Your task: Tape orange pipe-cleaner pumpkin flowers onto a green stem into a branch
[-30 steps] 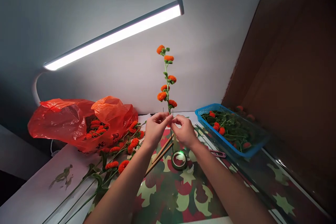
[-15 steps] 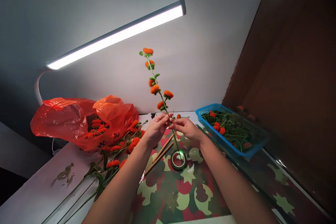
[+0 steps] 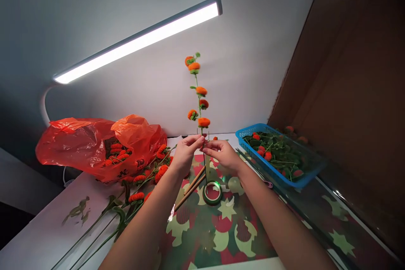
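Upright between both hands stands an artificial flower stem [image 3: 199, 103] with several orange fuzzy blooms and small green leaves. My left hand [image 3: 186, 152] pinches its lower part between thumb and fingertips. Close beside it, my right hand [image 3: 221, 152] has thumb and fingers closed at the stem, where a narrow green strip of tape [image 3: 207, 166] runs down from the fingers. Just what lies between the right fingertips is partly hidden. Below the hands, a roll of green tape [image 3: 212, 193] rests on the patterned mat [image 3: 218, 228], and the dark lower stem reaches down towards it.
Two brown sticks [image 3: 191, 191] lie left of the roll. An orange plastic bag [image 3: 79, 139] of blooms and loose flower stems [image 3: 104, 228] occupy the left. At right are a blue basket [image 3: 268, 168] of flowers and a cardboard panel [image 3: 348, 71]. A lit lamp [image 3: 139, 40] hangs above.
The flower stem has turned and swung from leaning left to nearly upright, its top moving right. Both hands stay pinched close together, shifted slightly left.
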